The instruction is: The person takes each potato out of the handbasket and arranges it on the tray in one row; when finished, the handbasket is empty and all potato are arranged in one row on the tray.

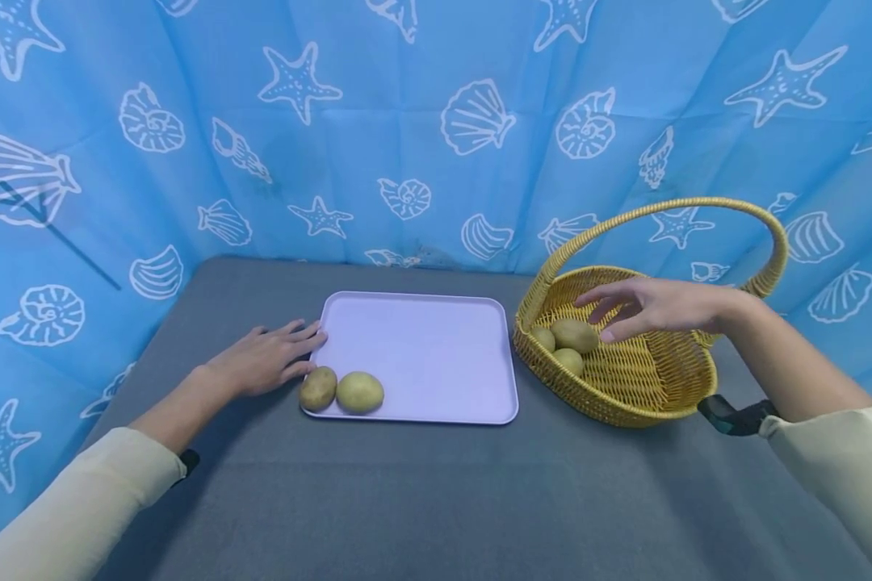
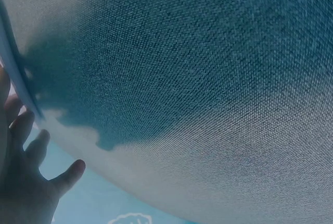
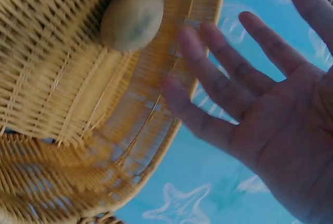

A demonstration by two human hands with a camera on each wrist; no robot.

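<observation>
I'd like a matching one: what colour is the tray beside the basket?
The tray is plain pale lilac, best seen in the head view.

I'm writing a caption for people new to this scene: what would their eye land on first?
Probably the bright blue, shell-patterned curtain filling the background behind the grey table. Next, the yellow basket at the right, its three potatoes near the right hand. Then the pale tray mid-table, two potatoes at its near left corner.
</observation>
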